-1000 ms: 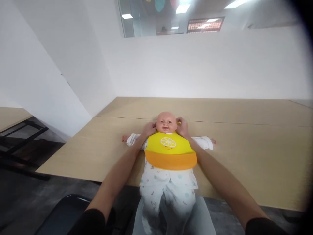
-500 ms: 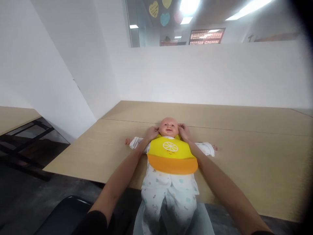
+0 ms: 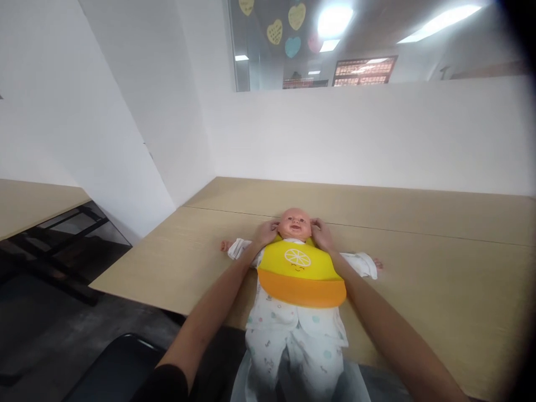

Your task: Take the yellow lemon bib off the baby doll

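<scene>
A baby doll [image 3: 295, 225] lies on its back on the table, arms spread to both sides, dressed in a white patterned outfit [image 3: 299, 326]. A yellow bib [image 3: 274, 257] with an orange pocket [image 3: 301, 288] and a lemon-slice print covers its chest. Beside the doll's head on the left, my left hand [image 3: 267, 231] has its fingers curled in at the bib's neck strap. My right hand [image 3: 322, 233] does the same on the other side, fingers bent in by the ear. The fingertips and the strap ends behind the neck are hidden.
The wooden table [image 3: 419, 279] has a seam across it and meets a white wall [image 3: 355, 134] with a window above. A black chair [image 3: 115, 368] stands at the lower left. Another table [image 3: 37, 201] is farther left. The doll's legs hang over the front edge.
The view has shifted slightly, so everything sits a little lower and farther right. Both hands stay at the sides of the doll's neck, with little change in their grip.
</scene>
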Demonstrator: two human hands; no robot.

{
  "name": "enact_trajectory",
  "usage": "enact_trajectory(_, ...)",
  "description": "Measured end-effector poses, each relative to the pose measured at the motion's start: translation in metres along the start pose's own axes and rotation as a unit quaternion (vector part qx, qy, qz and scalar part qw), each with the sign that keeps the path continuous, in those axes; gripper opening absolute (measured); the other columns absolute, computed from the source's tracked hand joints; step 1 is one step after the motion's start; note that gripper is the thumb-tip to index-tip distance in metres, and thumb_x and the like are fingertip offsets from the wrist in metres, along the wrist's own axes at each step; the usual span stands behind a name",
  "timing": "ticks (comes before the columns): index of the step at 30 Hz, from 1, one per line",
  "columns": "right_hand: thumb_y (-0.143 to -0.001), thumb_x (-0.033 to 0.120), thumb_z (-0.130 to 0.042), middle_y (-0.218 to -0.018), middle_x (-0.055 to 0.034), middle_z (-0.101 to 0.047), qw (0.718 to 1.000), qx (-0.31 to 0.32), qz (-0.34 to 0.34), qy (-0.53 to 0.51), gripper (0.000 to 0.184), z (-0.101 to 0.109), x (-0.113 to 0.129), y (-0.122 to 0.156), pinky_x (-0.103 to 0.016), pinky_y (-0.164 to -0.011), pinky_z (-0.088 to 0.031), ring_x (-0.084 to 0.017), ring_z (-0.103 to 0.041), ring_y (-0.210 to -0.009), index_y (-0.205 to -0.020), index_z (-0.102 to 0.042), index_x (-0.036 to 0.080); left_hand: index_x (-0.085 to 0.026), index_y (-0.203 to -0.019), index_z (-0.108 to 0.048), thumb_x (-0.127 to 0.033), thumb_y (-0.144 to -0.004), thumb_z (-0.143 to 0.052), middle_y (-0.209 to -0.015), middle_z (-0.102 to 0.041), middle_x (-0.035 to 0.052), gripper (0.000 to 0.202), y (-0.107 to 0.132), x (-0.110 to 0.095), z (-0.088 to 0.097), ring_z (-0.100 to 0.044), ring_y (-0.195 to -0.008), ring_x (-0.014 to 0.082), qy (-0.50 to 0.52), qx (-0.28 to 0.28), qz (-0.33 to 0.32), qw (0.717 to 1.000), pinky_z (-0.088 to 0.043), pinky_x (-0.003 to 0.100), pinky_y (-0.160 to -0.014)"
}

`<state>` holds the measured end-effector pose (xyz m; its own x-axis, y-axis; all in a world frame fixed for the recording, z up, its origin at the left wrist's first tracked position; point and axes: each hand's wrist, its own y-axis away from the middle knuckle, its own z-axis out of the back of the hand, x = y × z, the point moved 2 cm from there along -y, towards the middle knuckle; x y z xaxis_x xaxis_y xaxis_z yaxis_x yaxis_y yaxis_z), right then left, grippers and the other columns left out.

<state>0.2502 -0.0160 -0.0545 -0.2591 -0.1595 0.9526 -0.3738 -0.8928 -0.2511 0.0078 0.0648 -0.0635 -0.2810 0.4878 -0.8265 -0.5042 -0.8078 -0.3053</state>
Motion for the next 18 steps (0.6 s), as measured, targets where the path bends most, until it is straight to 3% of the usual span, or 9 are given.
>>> enact_trajectory(4, -0.072, 0.041, -0.060, -0.099, -0.0074, -0.075, 1.000, -0.005, -0.013, -0.007, 0.026, 0.000, 0.000, 0.002, -0.037, -0.086, -0.053, -0.025, -0.067, -0.096, -0.089, -0.066, 0.023, -0.013, -0.119, -0.078, -0.024, -0.084, -0.055, -0.115, -0.080, 0.0114, 0.044, -0.002, 0.005, -0.002, -0.074, -0.103, 0.0229, -0.012, -0.006, 0.011, 1.000, -0.056, 0.030, -0.092)
enact_trajectory(10, -0.068, 0.047, -0.065, -0.106, -0.0094, -0.071, 0.999, -0.038, -0.014, -0.028, 0.037, 0.000, 0.001, 0.003, -0.038, -0.081, -0.054, -0.025, -0.065, -0.093, -0.096, -0.062, 0.022, -0.013, -0.110, -0.080, -0.025, -0.087, -0.055, -0.113, -0.080, 0.0109, 0.036, 0.004, -0.009, -0.002, -0.073, -0.102, 0.0236, -0.044, -0.011, 0.023, 0.999, -0.054, 0.029, -0.089)
enact_trajectory(15, -0.066, 0.050, -0.066, -0.103, -0.0098, -0.070, 0.999, -0.035, -0.014, -0.033, 0.040, 0.000, 0.007, 0.004, -0.039, -0.084, -0.053, -0.025, -0.064, -0.094, -0.095, -0.063, 0.022, -0.013, -0.083, -0.073, -0.039, -0.102, -0.040, -0.085, -0.076, 0.0073, 0.046, 0.007, -0.021, 0.004, -0.067, -0.081, 0.0196, -0.087, -0.050, 0.043, 0.994, -0.047, 0.026, -0.074)
enact_trajectory(18, -0.065, 0.049, -0.066, -0.103, -0.0094, -0.070, 0.999, -0.039, -0.007, -0.030, 0.039, 0.001, 0.011, 0.006, -0.041, -0.091, -0.052, -0.026, -0.064, -0.097, -0.093, -0.064, 0.022, -0.014, -0.078, -0.070, -0.039, -0.103, -0.042, -0.080, -0.073, 0.0054, 0.045, 0.008, -0.028, 0.005, -0.065, -0.078, 0.0180, -0.081, -0.048, 0.050, 0.994, -0.044, 0.024, -0.070)
